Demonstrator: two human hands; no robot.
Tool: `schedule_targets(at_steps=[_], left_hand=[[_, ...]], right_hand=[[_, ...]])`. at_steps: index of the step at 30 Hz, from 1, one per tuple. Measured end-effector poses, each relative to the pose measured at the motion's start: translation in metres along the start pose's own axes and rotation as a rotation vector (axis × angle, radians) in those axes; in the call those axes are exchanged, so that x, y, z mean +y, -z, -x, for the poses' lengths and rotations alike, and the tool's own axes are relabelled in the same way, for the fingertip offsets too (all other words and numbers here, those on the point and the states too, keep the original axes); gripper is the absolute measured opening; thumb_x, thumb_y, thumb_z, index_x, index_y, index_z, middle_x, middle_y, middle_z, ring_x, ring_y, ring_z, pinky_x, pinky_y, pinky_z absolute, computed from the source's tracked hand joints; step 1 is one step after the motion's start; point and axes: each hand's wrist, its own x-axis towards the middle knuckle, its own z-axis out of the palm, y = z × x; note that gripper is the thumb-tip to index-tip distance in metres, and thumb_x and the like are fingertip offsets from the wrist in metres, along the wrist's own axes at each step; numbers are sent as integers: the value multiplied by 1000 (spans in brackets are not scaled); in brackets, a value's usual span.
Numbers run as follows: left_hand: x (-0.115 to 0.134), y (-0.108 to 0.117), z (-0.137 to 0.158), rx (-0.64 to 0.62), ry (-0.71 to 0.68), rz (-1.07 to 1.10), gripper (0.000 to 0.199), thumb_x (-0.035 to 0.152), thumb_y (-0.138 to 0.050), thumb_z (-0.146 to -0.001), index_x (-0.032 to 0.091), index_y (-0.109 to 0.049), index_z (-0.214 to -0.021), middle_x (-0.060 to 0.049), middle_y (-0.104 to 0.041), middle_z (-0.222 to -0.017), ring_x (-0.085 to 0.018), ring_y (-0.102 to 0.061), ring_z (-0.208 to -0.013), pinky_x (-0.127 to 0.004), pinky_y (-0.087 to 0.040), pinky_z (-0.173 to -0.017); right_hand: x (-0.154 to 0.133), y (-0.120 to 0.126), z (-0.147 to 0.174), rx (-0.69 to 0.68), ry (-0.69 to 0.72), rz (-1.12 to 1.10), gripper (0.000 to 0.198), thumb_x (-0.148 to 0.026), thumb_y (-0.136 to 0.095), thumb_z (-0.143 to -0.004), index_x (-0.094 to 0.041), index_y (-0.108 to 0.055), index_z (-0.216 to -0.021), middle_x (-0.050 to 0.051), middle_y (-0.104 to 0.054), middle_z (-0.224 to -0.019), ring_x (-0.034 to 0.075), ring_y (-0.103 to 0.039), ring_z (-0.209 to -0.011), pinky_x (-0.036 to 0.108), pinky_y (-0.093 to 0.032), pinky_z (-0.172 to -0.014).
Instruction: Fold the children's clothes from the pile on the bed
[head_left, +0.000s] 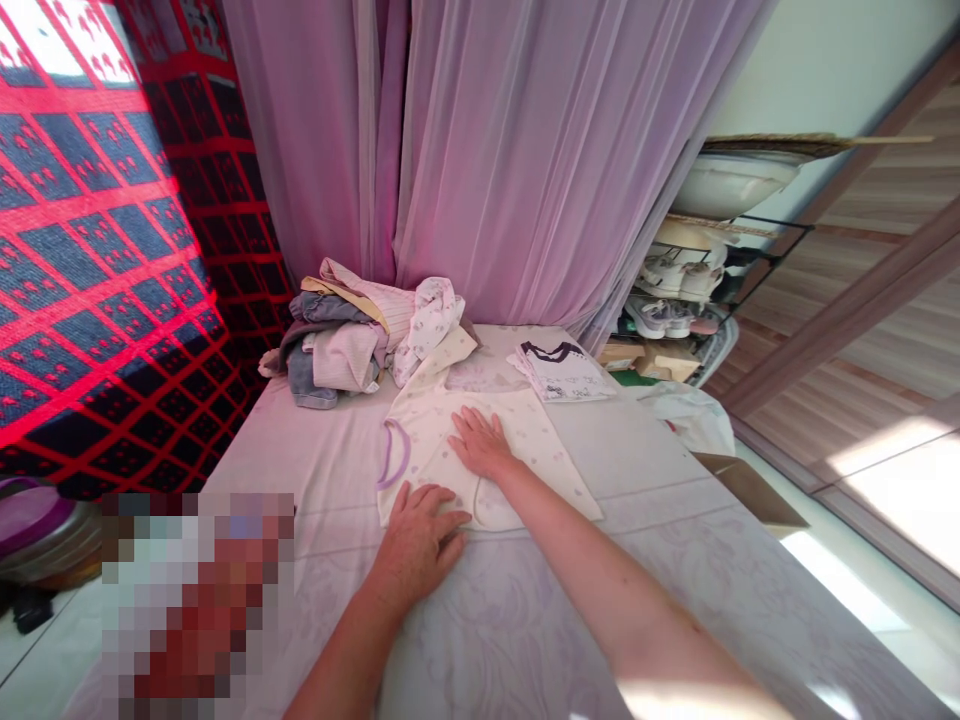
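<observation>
Both hands flat on baby top, frame centre.
Left hand & right hand apart, palms open, pressing cream baby top on bed; prob. light, soft, floppy — grip at hem/shoulder edges.

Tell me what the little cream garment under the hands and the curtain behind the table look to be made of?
The cream garment, pressed flat by the left hand and right hand, looks like soft matte knit, probably cotton: it lies limp, with small printed motifs and lilac binding at the edge. The curtain looks like thin, slightly glossy sheer fabric, perhaps synthetic: light glows through its long hanging folds.
</observation>
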Motion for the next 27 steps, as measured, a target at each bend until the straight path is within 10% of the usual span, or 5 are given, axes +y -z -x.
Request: schedule_targets(at_steps=[6,27], left_hand=[[0,3,-1,-4,-7,7,25,27,-59,-83,34,-70,-104,-4,-63,-115,-25,-52,-113,-61,-21,-109],[-12,-10,-1,-23,-98,-178,39,34,-56,-85,41,-60,-123,-6,-55,-132,-30,-47,-123,-64,-24,-105]], right_hand=[[2,11,-14,60,-120,26,60,-46,-20,-97,-20,-25,-150,7,-15,-160,22,-11,-146,54,-4,-116],[8,-3,90,139,-33,-123,57,-48,-25,-97,-25,-28,-149,6,-16,-159,20,-11,-146,50,-1,-116]])
